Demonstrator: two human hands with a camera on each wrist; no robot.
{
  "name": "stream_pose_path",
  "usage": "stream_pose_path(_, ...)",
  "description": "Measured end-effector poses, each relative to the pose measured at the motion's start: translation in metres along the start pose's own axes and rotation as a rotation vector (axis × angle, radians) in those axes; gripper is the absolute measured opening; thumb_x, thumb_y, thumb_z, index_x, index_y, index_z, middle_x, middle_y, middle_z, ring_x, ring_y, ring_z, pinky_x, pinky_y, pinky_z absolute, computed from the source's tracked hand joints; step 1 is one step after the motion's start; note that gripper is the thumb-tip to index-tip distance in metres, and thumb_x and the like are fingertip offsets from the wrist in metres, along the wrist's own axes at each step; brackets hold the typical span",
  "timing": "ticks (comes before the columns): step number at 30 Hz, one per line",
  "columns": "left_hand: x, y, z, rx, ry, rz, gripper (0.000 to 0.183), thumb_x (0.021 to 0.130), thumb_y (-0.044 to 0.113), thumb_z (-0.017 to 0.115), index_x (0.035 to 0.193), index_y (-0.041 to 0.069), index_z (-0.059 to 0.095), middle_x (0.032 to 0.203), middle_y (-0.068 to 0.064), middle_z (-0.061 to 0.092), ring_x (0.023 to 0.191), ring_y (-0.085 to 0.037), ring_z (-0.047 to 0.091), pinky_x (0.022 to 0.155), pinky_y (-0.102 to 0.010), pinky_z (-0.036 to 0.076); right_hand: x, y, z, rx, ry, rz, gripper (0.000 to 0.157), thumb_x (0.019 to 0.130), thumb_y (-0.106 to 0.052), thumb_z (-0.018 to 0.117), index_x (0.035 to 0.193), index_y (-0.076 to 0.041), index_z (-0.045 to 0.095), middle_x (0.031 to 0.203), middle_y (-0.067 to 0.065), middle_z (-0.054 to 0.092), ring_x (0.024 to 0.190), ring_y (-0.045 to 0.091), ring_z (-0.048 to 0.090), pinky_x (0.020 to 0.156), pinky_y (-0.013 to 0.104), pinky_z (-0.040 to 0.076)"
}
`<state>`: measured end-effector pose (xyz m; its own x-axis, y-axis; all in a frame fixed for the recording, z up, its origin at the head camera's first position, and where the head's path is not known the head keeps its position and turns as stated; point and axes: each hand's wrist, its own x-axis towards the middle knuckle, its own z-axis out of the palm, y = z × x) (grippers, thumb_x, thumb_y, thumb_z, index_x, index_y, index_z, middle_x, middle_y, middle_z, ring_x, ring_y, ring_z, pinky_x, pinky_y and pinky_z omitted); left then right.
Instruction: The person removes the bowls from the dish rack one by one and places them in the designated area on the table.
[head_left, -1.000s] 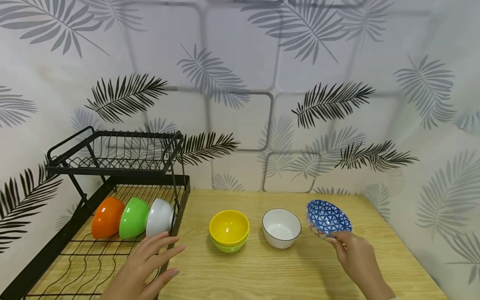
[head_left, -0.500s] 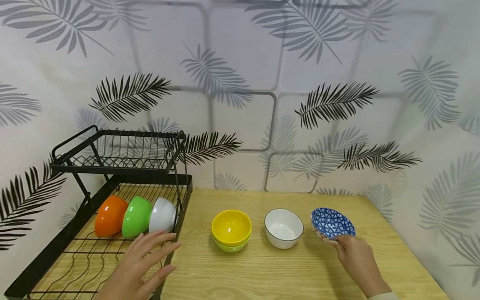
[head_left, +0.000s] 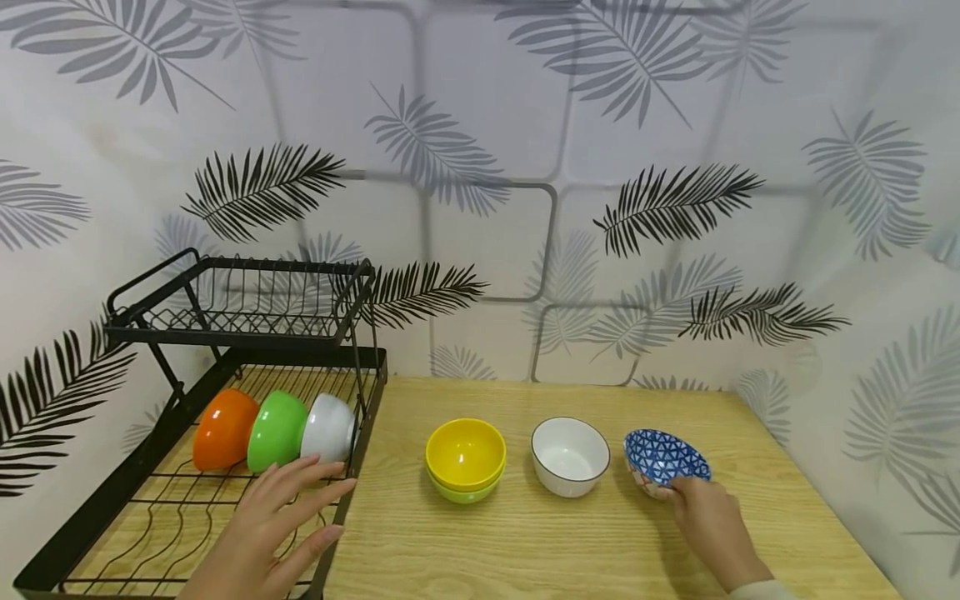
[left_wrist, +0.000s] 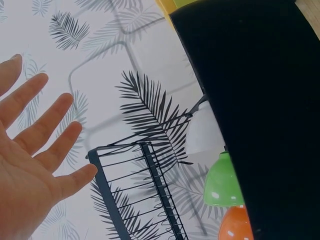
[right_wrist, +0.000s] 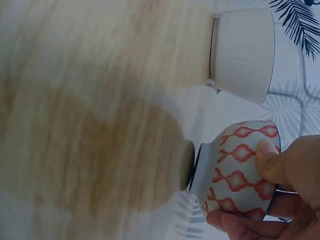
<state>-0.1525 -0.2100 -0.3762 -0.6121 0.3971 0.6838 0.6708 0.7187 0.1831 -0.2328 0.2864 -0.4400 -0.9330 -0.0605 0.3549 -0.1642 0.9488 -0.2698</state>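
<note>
My right hand (head_left: 711, 527) pinches the near right rim of a bowl (head_left: 662, 455), blue triangle-patterned inside. Its outside (right_wrist: 239, 172) shows red motifs on white in the right wrist view, thumb on the outer wall, other fingers over the rim. Slightly tilted, the bowl has its foot right at the tabletop. Fingers spread, my left hand (head_left: 262, 527) hovers over the front of the black dish rack (head_left: 360, 471), holding nothing. Just beyond its fingertips, an orange bowl (head_left: 223, 429), a green bowl (head_left: 276, 432) and a white bowl (head_left: 327, 429) stand on edge in the rack.
On the wooden table (head_left: 450, 567), a yellow bowl (head_left: 467, 450) sits nested in a yellow-green bowl (head_left: 467, 495). A dark-rimmed white bowl (head_left: 568, 467) stands between this stack and the patterned bowl. The rack's raised upper tier (head_left: 232, 337) overhangs its back. A leaf-patterned wall (head_left: 480, 125) closes the back.
My right hand has lowered the patterned bowl toward the table, and the bowl has become more level. The left hand has drifted slightly left and stays spread.
</note>
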Motion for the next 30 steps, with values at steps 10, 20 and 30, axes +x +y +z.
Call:
stream_pose_path(10, -0.0017, -0.0009, 0.0003, -0.003, 0.003, 0.013, 0.053, 0.074, 0.016, 0.081, 0.123, 0.024, 0.065, 0.129, 0.003, 0.058, 0.124, -0.017, 0.044, 0.110, -0.013, 0.013, -0.0012, -0.0004, 0.0054, -0.012, -0.061, 0.040, 0.012, 0.086, -0.015, 0.071, 0.078, -0.006, 0.070, 0.075, 0.011, 0.070, 0.064, 0.028, 0.064, 0.053, 0.048, 0.052)
stream_pose_path(20, -0.0021, 0.0002, -0.0012, 0.029, -0.017, -0.020, 0.054, 0.074, 0.017, 0.081, 0.125, 0.027, 0.063, 0.129, 0.005, 0.057, 0.123, -0.017, 0.045, 0.108, -0.010, 0.012, -0.0028, -0.0016, 0.0059, -0.040, -0.092, 0.072, 0.013, 0.088, -0.018, 0.069, 0.082, -0.007, 0.070, 0.076, 0.013, 0.069, 0.063, 0.029, 0.063, 0.048, 0.048, 0.050)
stream_pose_path(30, 0.0025, 0.0019, -0.0025, 0.049, -0.048, -0.030, 0.052, 0.077, 0.019, 0.080, 0.125, 0.029, 0.063, 0.131, 0.006, 0.057, 0.121, -0.022, 0.048, 0.108, -0.024, 0.026, -0.0081, -0.0037, 0.0070, -0.045, -0.069, 0.055, 0.029, 0.091, -0.025, 0.066, 0.106, -0.001, 0.069, 0.097, 0.021, 0.070, 0.082, 0.042, 0.066, 0.059, 0.056, 0.053)
